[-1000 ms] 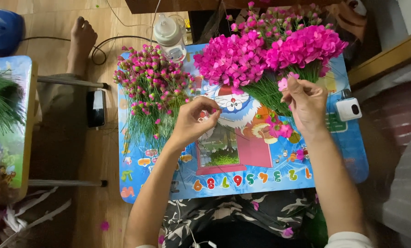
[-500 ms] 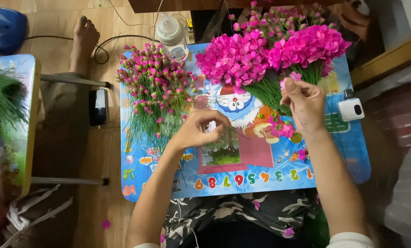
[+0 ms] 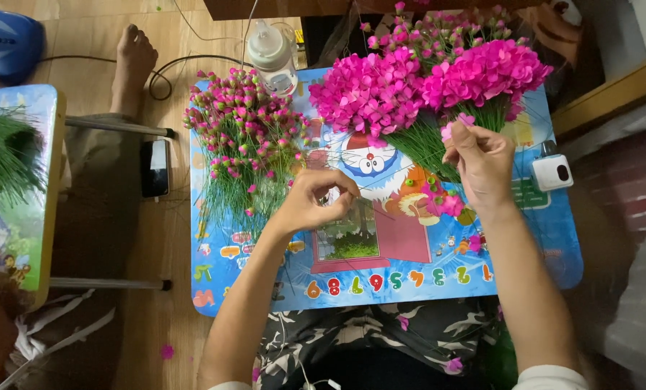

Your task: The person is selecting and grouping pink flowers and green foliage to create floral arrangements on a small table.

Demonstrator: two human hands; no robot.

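My left hand [image 3: 314, 201] hovers over the middle of a small blue cartoon-printed table [image 3: 251, 282], fingers pinched on a thin pale thread [image 3: 402, 171] that runs toward my right hand. My right hand [image 3: 482, 162] is raised at the right of the table and pinches a small pink artificial flower [image 3: 456, 127] on a stem. Behind it lie two bunches of bright pink artificial flowers [image 3: 370, 90] with green stems. A heap of pink bud sprigs [image 3: 245, 137] lies left of my left hand.
A clear plastic bottle [image 3: 271, 50] stands at the table's far edge. A small white device [image 3: 552, 172] sits at the right edge. Another person's bare foot [image 3: 131, 58] and a phone [image 3: 155, 167] are on the wooden floor at left, beside a second small table [image 3: 34, 180] with green strands.
My left hand has dropped slightly toward me over the table, still pinched. My right hand stays raised with the pink flower.
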